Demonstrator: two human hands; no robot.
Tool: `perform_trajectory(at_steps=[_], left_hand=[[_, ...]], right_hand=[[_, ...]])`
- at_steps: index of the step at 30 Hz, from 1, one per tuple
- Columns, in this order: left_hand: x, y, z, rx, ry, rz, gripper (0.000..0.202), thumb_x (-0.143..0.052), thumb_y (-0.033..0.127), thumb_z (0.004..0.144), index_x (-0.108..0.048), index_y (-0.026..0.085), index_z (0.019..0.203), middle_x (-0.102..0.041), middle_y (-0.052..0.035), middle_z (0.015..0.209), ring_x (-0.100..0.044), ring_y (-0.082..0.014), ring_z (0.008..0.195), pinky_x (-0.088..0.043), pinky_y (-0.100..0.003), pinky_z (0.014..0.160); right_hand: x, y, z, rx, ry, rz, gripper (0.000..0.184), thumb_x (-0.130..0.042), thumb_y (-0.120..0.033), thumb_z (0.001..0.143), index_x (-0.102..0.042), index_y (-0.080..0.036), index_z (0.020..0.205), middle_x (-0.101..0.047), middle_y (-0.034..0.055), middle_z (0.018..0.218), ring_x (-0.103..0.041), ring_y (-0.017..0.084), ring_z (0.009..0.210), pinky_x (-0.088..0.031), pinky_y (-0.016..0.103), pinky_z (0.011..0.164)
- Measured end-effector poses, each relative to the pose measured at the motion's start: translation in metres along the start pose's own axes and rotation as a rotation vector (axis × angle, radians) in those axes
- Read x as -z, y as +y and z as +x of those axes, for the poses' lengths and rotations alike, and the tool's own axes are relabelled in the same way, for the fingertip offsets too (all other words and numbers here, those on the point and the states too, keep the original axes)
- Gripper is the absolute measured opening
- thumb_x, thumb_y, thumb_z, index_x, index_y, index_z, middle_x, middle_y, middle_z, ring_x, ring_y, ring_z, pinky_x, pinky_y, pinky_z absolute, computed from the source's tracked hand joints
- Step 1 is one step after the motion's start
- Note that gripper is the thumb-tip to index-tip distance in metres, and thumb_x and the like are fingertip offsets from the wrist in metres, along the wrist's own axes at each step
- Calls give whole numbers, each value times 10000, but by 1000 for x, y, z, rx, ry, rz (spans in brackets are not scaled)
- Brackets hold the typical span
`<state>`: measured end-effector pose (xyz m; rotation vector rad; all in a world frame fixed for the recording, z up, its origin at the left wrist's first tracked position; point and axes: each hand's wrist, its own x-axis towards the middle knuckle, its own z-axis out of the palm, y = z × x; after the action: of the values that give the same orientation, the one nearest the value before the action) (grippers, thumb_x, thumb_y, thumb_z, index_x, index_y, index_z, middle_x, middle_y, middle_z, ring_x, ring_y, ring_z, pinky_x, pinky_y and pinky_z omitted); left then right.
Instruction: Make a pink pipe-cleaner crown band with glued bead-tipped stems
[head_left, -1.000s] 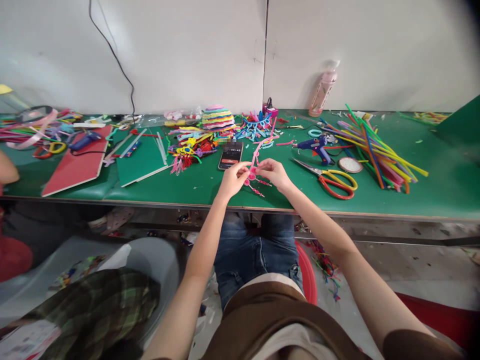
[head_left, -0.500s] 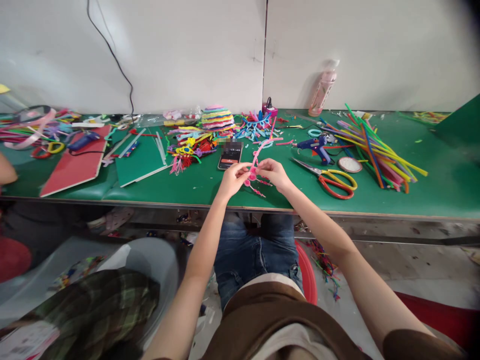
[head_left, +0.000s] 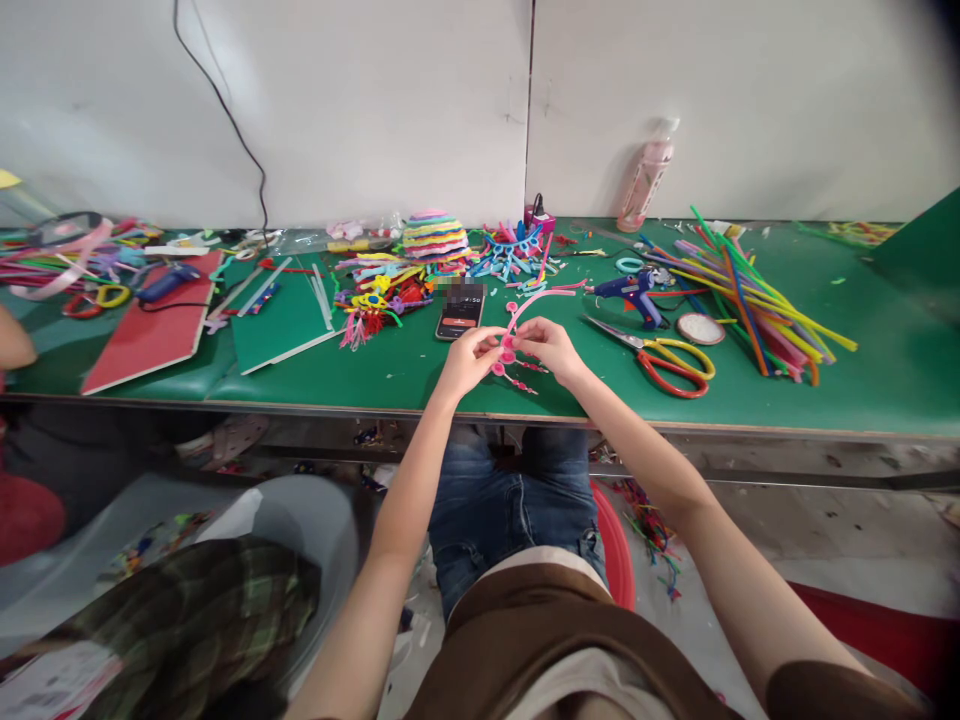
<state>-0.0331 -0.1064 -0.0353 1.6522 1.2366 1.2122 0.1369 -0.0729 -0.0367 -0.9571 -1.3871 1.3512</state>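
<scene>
Both my hands meet over the green table [head_left: 862,400] near its front edge. My left hand [head_left: 466,360] and my right hand [head_left: 551,348] pinch a pink pipe-cleaner piece [head_left: 508,346] between their fingertips. The piece has small pink loops at the hands and a long pink stem [head_left: 529,305] curving up and to the right. A phone [head_left: 460,311] lies just beyond my left hand.
Yellow-and-red scissors [head_left: 664,358], a blue glue gun [head_left: 636,291] and a fan of coloured pipe cleaners [head_left: 750,290] lie to the right. A heap of finished colourful pieces [head_left: 397,280] and green and red sheets [head_left: 281,320] lie to the left. Another person's arm [head_left: 13,340] shows at the far left.
The pink stem has swung from leaning toward the far side to curving out to the right. My hands stay in the same spot.
</scene>
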Motion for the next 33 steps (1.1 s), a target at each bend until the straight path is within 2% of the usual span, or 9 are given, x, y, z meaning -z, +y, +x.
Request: perform_trajectory(at_steps=[4, 7, 11, 14, 16, 19, 24, 28, 33], left_hand=[[-2, 5, -10, 26, 13, 100, 325, -633, 128, 767, -651, 172, 1088, -647, -48, 931, -618, -112, 728, -526, -249, 703], [0, 3, -16, 27, 50, 270, 301, -646, 171, 779, -652, 168, 1080, -673, -71, 962, -626, -134, 739, -521, -273, 717], [15, -3, -14, -8, 117, 470, 215, -556, 214, 851, -676, 171, 1024, -697, -89, 959, -644, -166, 759, -501, -298, 751], [25, -4, 3, 69, -20, 453, 175, -549, 225, 847, -689, 168, 936, -715, -72, 832, -661, -164, 655, -490, -282, 682], [25, -2, 20, 112, -172, 421, 156, -566, 262, 839, -690, 168, 829, -711, -60, 734, -655, -159, 591, -474, -266, 625], [15, 2, 48, 209, -327, 440, 201, -593, 305, 822, -679, 162, 712, -683, -55, 616, -632, -165, 546, -443, -263, 575], [-7, 4, 71, 101, -243, 521, 188, -703, 230, 699, -632, 171, 536, -645, -42, 562, -580, -164, 568, -393, -269, 572], [-11, 1, 67, 198, -259, 333, 186, -644, 138, 738, -597, 161, 560, -561, 2, 508, -502, -112, 502, -354, -240, 519], [-9, 2, 57, 339, -236, 7, 124, -562, 111, 838, -524, 164, 732, -556, 21, 627, -534, -86, 550, -376, -200, 510]], right_hand=[[2, 0, -6, 15, -84, -118, 393, -804, -451, 553, -575, -206, 759, -684, 3, 732, -638, 159, 688, -507, 299, 663], [9, -9, -13, 128, -51, -435, 249, -745, -392, 651, -606, -218, 761, -688, 18, 799, -637, 190, 769, -505, 337, 734], [48, -33, -26, 226, 325, -819, 178, -641, -354, 767, -618, -212, 871, -665, 64, 902, -616, 229, 855, -481, 394, 823], [101, -48, -29, 212, 751, -998, 497, -701, -454, 700, -570, -163, 1081, -599, 140, 1109, -550, 298, 1053, -437, 474, 919], [140, -50, -23, 143, 900, -1092, 804, -765, -508, 602, -481, -129, 1252, -495, 199, 1286, -449, 357, 1205, -379, 535, 980], [190, -42, 0, -53, 724, -1050, 872, -820, -482, 522, -506, -124, 1253, -520, 211, 1264, -476, 356, 1182, -396, 532, 961], [217, -28, 45, -230, 238, -687, 499, -839, -350, 530, -674, -128, 946, -681, 95, 893, -614, 205, 796, -505, 413, 778], [216, -26, 59, -303, 183, -648, 289, -803, -214, 571, -699, -129, 827, -696, 53, 807, -605, 150, 713, -494, 403, 827], [213, -22, 54, -105, 234, -584, 254, -792, -168, 544, -682, -131, 770, -685, 38, 787, -591, 141, 716, -488, 379, 820]])
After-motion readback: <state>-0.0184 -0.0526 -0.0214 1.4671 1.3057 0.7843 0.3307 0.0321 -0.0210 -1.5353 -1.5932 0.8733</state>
